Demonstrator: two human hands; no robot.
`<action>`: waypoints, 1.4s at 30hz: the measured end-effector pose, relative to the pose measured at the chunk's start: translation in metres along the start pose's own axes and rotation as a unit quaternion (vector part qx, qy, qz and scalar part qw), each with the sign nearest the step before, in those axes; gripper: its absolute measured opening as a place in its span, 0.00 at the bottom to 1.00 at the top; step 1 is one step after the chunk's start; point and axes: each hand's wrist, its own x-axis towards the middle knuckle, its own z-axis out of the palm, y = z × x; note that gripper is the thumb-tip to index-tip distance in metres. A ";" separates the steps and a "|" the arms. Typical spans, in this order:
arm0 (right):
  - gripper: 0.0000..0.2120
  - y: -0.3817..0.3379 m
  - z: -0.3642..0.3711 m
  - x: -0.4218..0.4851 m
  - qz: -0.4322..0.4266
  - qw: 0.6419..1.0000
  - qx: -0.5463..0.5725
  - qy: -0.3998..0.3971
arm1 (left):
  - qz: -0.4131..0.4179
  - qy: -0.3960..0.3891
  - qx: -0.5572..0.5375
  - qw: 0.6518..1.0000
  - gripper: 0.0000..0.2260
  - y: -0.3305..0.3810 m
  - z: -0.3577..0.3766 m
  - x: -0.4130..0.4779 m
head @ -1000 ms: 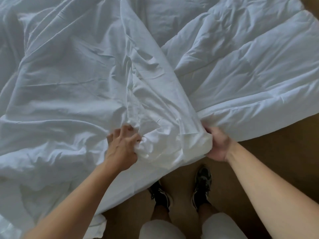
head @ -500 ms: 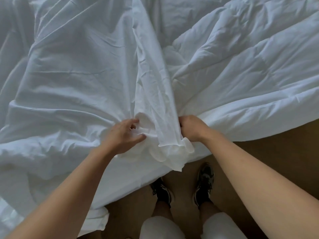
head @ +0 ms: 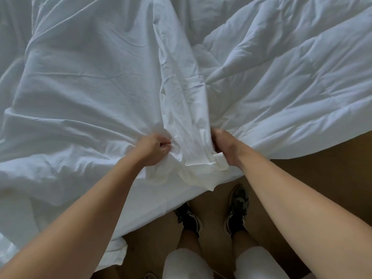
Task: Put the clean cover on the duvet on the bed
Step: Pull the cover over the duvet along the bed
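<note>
Head view, looking down at the foot of a bed: the thin white cover [head: 90, 87] lies crumpled over the left and middle. A bunched strip of it runs toward the person between the two hands. The puffy quilted duvet [head: 281, 87] lies bare on the right, and its near edge hangs over the brown floor [head: 322, 168]. The left hand [head: 154, 151] has its fingers curled and pinches a fold of the cover. The right hand [head: 225, 148] is curled round the bunched hem, just beside the duvet's edge. Whether it also holds the duvet cannot be told. Two dark shoes [head: 238, 206] stand on the floor below the hanging cover.
</note>
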 end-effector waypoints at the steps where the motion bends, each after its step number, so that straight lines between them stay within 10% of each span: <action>1: 0.15 0.003 0.004 0.003 0.006 0.999 0.043 -0.025 | -0.006 -0.025 0.012 1.000 0.11 0.003 -0.001 0.002; 11: 0.24 -0.011 0.020 0.025 0.024 0.977 0.208 -0.050 | -0.043 -0.108 -0.164 0.980 0.20 0.000 -0.015 0.013; 18: 0.20 -0.013 0.036 0.035 0.032 0.976 0.214 0.008 | -0.059 0.032 -0.208 0.976 0.10 0.008 0.004 0.017; 24: 0.19 -0.014 0.048 0.042 0.011 0.963 0.265 0.037 | -0.011 -0.038 -0.224 0.974 0.02 0.020 -0.010 0.017; 29: 0.13 -0.014 0.038 0.042 0.044 0.991 0.021 0.127 | 0.057 0.070 -0.002 0.996 0.13 0.002 -0.035 0.037; 31: 0.15 -0.014 0.033 0.037 0.023 0.990 -0.011 0.138 | -0.031 0.159 0.111 0.981 0.23 -0.011 -0.040 0.050; 34: 0.14 -0.012 0.029 0.029 0.012 0.989 -0.035 0.142 | -0.118 0.083 0.144 0.979 0.41 -0.021 -0.034 0.064; 42: 0.17 -0.018 0.008 0.024 -0.010 0.921 -0.311 0.233 | 0.021 0.063 0.149 0.987 0.18 -0.050 -0.038 0.070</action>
